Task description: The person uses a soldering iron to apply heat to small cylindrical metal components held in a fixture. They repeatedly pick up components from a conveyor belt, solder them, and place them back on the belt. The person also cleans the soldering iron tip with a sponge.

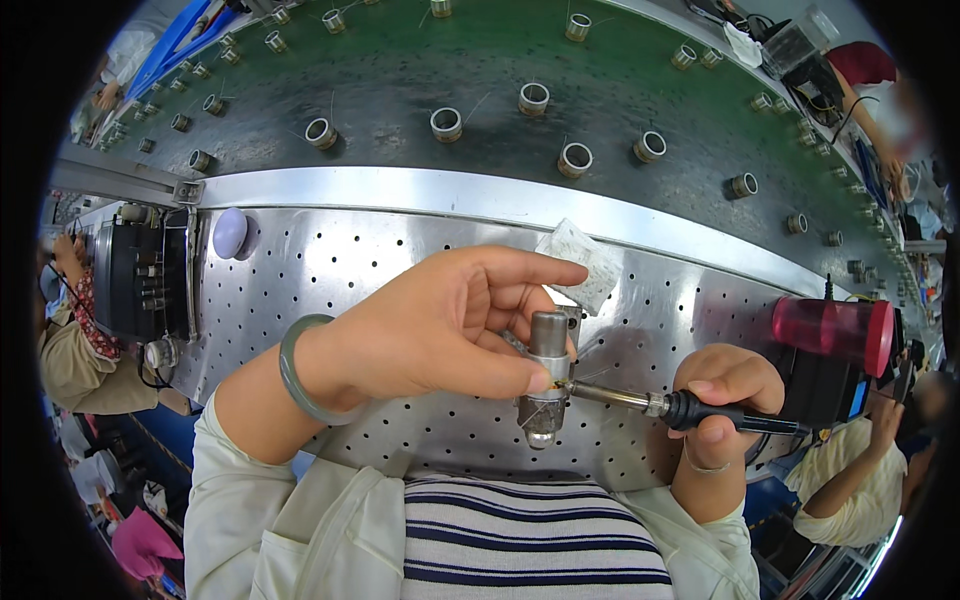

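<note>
My left hand closes its thumb and lower fingers around a metal ring that sits on a round steel post; the index finger stretches out above. In my right hand is a soldering iron, gripped by its black handle. Its metal tip points left and meets the ring's side beside my left thumb. Thin wires show near that spot, but the joint itself is too small to make out. Behind the post lies a crumpled grey-white cloth or paper, partly covered by my fingers.
A green conveyor belt carries several metal rings with thin wires past the perforated steel worktop. On the worktop sits a purple egg-shaped object. A pink transparent cylinder lies at the right; a black device stands left. Other people work at both sides.
</note>
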Tool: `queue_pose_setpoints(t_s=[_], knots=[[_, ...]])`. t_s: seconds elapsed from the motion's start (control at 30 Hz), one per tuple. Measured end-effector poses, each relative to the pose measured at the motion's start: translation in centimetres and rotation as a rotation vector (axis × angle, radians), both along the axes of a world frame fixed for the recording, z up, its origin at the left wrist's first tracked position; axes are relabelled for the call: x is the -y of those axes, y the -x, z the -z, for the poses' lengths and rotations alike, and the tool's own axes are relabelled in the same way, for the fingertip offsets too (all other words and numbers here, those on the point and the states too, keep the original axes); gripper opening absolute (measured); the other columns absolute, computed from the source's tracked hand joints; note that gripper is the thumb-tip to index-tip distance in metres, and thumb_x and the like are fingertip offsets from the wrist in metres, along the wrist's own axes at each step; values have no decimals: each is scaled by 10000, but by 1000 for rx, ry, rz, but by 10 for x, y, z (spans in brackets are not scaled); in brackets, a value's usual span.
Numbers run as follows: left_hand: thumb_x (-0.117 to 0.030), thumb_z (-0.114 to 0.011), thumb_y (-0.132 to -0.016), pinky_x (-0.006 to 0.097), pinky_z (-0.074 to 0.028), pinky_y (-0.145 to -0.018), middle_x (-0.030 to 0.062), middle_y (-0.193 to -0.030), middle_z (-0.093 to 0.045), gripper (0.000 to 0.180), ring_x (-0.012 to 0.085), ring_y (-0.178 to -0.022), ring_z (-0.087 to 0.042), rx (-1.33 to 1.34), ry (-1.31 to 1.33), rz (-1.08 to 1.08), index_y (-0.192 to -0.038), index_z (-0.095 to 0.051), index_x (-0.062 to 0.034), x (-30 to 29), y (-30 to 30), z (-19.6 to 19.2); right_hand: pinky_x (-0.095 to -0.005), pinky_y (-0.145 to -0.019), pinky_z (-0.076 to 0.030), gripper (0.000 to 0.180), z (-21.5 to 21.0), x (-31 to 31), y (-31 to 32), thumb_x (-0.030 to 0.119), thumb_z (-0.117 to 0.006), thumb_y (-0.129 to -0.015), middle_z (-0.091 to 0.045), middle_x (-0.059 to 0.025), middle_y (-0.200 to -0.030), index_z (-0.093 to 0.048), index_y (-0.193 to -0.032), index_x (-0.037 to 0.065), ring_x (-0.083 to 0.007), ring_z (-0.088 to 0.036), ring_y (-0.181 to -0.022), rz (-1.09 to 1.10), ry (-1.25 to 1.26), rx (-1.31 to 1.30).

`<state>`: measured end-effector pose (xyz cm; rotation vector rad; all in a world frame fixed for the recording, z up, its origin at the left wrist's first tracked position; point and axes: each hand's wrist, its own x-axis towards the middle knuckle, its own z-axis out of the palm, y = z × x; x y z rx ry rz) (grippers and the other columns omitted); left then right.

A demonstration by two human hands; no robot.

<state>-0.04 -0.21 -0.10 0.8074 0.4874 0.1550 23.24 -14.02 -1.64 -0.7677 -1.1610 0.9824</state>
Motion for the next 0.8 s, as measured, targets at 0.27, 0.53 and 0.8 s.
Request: queue_pose_setpoints(t_s=[0.27,0.53,0.8], knots=[[74,-719,-714,183,-516,-709,137,-1027,-621,758,114,-873,-618,46,15,22,-1386,-372,51,-4,-4,7,-249,-414,-424,210,-2,3,0,105,-718,-809,-592,-102,-617,-568,-852,-35,-147,-556,-443,114,13,-17],[78,-689,-758,246,-504,-820,115,-1049,-625,681,148,-974,-598,203,18,-43,-1376,-410,22,-20,0,16,-217,-446,-407,300,-1,0,-2,206,-728,-810,-565,-103,-658,-519,-810,-9,-126,-507,-444,351,48,-98],[-97,-775,-692,294,-506,-718,82,-904,-605,292,174,-742,-611,-659,-1535,-792,-963,-675,-55,-158,81,-5,-197,-424,-399,290,7,14,-8,211,-702,-822,-565,-122,-658,-515,-809,-10,-118,-501,-442,395,95,-134]])
